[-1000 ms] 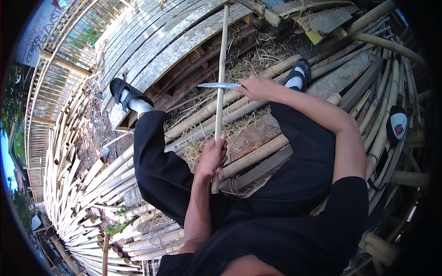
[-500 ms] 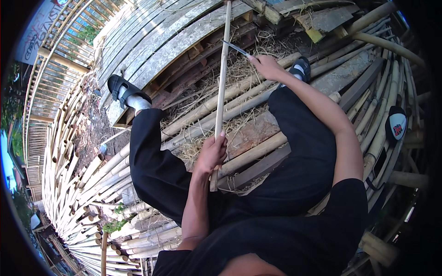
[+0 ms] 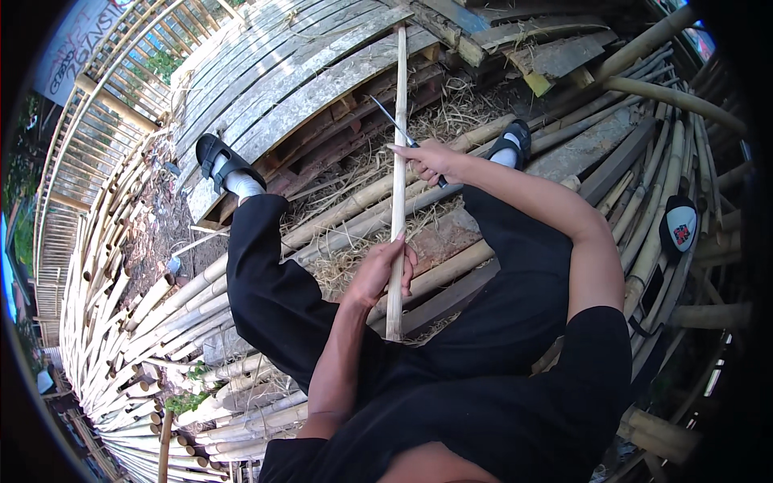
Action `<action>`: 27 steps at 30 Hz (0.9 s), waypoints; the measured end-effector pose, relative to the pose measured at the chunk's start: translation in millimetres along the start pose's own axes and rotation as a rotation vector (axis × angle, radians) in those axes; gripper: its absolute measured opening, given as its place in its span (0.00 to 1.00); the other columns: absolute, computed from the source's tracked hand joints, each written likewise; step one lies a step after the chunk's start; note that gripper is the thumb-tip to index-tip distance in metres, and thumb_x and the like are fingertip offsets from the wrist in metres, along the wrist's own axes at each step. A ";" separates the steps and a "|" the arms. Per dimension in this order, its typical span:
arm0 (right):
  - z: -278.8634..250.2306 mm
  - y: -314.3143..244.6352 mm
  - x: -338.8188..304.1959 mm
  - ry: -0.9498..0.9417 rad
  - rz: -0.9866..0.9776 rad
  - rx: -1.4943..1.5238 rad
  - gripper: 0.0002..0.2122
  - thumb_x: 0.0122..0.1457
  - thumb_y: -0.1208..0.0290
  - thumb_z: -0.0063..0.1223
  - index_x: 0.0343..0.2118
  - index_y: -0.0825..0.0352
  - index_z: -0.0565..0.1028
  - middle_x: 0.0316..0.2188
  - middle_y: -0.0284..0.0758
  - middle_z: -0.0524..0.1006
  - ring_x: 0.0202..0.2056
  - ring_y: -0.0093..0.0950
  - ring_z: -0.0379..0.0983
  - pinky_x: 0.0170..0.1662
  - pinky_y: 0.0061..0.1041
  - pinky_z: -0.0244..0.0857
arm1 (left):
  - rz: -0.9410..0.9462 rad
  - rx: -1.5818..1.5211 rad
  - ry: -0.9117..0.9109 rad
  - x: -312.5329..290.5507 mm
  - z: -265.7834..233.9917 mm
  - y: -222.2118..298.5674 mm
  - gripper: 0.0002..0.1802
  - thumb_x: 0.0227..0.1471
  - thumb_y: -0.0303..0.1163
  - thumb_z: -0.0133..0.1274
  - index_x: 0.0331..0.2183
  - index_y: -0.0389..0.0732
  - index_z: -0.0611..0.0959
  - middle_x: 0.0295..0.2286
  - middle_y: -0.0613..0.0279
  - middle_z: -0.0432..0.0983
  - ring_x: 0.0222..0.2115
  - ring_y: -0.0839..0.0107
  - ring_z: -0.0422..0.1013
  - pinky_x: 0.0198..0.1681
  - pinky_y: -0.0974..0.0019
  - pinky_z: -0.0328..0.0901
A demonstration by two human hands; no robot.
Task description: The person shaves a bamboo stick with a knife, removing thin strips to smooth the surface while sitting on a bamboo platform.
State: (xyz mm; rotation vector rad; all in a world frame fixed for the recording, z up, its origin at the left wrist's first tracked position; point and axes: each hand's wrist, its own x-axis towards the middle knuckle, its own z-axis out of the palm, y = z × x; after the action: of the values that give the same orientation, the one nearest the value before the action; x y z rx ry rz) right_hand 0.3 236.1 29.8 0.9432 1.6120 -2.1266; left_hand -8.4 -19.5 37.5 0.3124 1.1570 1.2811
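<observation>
A long pale bamboo strip runs upright through the middle of the view, its far end at the edge of the wooden platform. My left hand is closed round its lower part, above the near end by my lap. In my right hand is a knife, gripped by its dark handle. The blade points up and to the left, crossing the strip. My right thumb or a finger reaches to the strip just below the blade.
A weathered plank platform lies ahead. Bamboo poles and straw shavings are under and between my legs. More poles are stacked at left. A cap hangs at right, near thick bamboo rails.
My right hand and the knife have come nearer along the strip, toward my left hand. The strip stands straighter, its near end slightly to the right.
</observation>
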 end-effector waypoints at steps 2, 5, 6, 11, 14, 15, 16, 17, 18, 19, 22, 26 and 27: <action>5.8 -3.5 1.4 0.044 -0.030 0.013 0.13 0.59 0.63 0.55 0.23 0.62 0.66 0.12 0.19 0.55 0.12 0.12 0.47 0.13 0.17 0.41 | 0.000 0.014 -0.007 3.8 3.2 -1.4 0.29 0.64 0.49 0.30 0.26 0.35 0.73 0.10 0.61 0.66 0.08 0.71 0.65 0.14 0.70 0.67; 7.6 -11.4 -0.3 0.103 -0.045 0.010 0.13 0.60 0.62 0.54 0.23 0.62 0.66 0.12 0.19 0.55 0.12 0.12 0.47 0.14 0.17 0.41 | -0.008 0.073 0.023 2.6 6.9 -4.3 0.32 0.63 0.55 0.29 0.25 0.38 0.73 0.11 0.63 0.65 0.08 0.72 0.63 0.14 0.72 0.64; 7.1 -17.5 -0.8 0.130 -0.037 0.029 0.12 0.60 0.63 0.53 0.24 0.62 0.66 0.12 0.19 0.55 0.12 0.13 0.46 0.14 0.17 0.41 | 0.043 0.049 0.107 7.8 3.7 -10.5 0.32 0.62 0.56 0.29 0.24 0.39 0.73 0.11 0.65 0.64 0.09 0.74 0.62 0.13 0.73 0.61; 2.7 -34.8 -12.0 0.178 -0.112 0.041 0.13 0.63 0.64 0.49 0.22 0.62 0.66 0.12 0.19 0.54 0.11 0.13 0.45 0.14 0.18 0.41 | 0.092 -0.120 0.093 1.7 11.8 -7.9 0.24 0.61 0.55 0.37 0.31 0.44 0.74 0.16 0.72 0.61 0.12 0.81 0.57 0.14 0.73 0.55; 7.4 -42.8 -26.3 0.218 -0.128 0.026 0.14 0.63 0.64 0.48 0.22 0.63 0.66 0.12 0.20 0.55 0.12 0.13 0.46 0.14 0.18 0.42 | 0.183 -0.160 0.010 -4.3 15.9 -4.9 0.24 0.61 0.54 0.38 0.35 0.43 0.75 0.19 0.71 0.65 0.14 0.81 0.59 0.14 0.75 0.54; 9.0 -42.7 -31.6 0.227 -0.128 0.009 0.14 0.63 0.64 0.48 0.22 0.63 0.66 0.12 0.20 0.55 0.12 0.13 0.46 0.14 0.18 0.42 | 0.182 -0.164 0.001 -8.1 17.7 -4.3 0.24 0.61 0.54 0.38 0.35 0.43 0.75 0.19 0.71 0.65 0.14 0.81 0.59 0.14 0.75 0.54; 10.0 -42.6 -37.0 0.239 -0.129 0.010 0.14 0.63 0.64 0.48 0.22 0.63 0.66 0.12 0.20 0.55 0.12 0.13 0.46 0.14 0.18 0.42 | 0.202 -0.205 -0.080 -13.6 20.9 -0.3 0.24 0.61 0.53 0.38 0.35 0.42 0.75 0.19 0.70 0.66 0.14 0.81 0.59 0.13 0.75 0.54; 11.2 -42.0 -42.5 0.231 -0.113 -0.014 0.14 0.63 0.64 0.49 0.21 0.63 0.66 0.12 0.21 0.55 0.12 0.14 0.47 0.14 0.18 0.42 | 0.222 -0.247 -0.161 -19.3 23.6 3.0 0.24 0.61 0.53 0.38 0.35 0.41 0.75 0.19 0.69 0.66 0.13 0.81 0.58 0.12 0.76 0.53; 12.4 -40.9 -48.0 0.224 -0.098 -0.038 0.14 0.63 0.64 0.49 0.21 0.63 0.66 0.12 0.21 0.56 0.12 0.14 0.47 0.15 0.18 0.43 | 0.207 -0.262 -0.223 -24.7 24.6 4.6 0.25 0.61 0.53 0.39 0.36 0.39 0.75 0.20 0.67 0.69 0.12 0.82 0.60 0.11 0.77 0.53; 16.8 -41.0 -53.0 0.232 -0.098 -0.038 0.14 0.63 0.64 0.49 0.21 0.63 0.66 0.12 0.21 0.56 0.12 0.14 0.47 0.15 0.18 0.43 | 0.207 -0.261 -0.231 -28.7 23.7 5.0 0.25 0.61 0.53 0.39 0.36 0.39 0.75 0.20 0.67 0.69 0.12 0.82 0.60 0.11 0.77 0.53; 31.7 -37.6 -64.9 0.311 -0.147 -0.108 0.14 0.62 0.64 0.50 0.21 0.63 0.66 0.12 0.22 0.57 0.12 0.15 0.48 0.15 0.20 0.44 | 0.271 -0.024 -0.303 -41.3 28.0 12.1 0.19 0.58 0.45 0.48 0.36 0.36 0.77 0.21 0.65 0.74 0.12 0.83 0.65 0.12 0.80 0.56; 39.1 -21.1 -75.0 0.327 -0.156 -0.133 0.13 0.62 0.65 0.50 0.21 0.64 0.67 0.12 0.22 0.57 0.12 0.15 0.49 0.15 0.20 0.44 | 0.212 0.034 -0.337 -44.2 27.2 13.7 0.13 0.53 0.36 0.56 0.35 0.34 0.79 0.22 0.66 0.74 0.16 0.82 0.69 0.16 0.78 0.62; 41.0 -16.0 -75.9 0.339 -0.157 -0.139 0.14 0.62 0.65 0.50 0.21 0.63 0.66 0.12 0.22 0.57 0.12 0.15 0.49 0.15 0.20 0.44 | 0.218 0.031 -0.339 -45.2 25.4 11.3 0.13 0.53 0.36 0.56 0.35 0.34 0.79 0.22 0.66 0.74 0.16 0.82 0.69 0.16 0.78 0.62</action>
State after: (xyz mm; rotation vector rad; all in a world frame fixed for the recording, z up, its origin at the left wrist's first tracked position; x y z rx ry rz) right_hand 33.6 192.1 98.1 1.2186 2.0278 -1.9998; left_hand 12.0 -44.5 79.6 0.6669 0.8705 1.3373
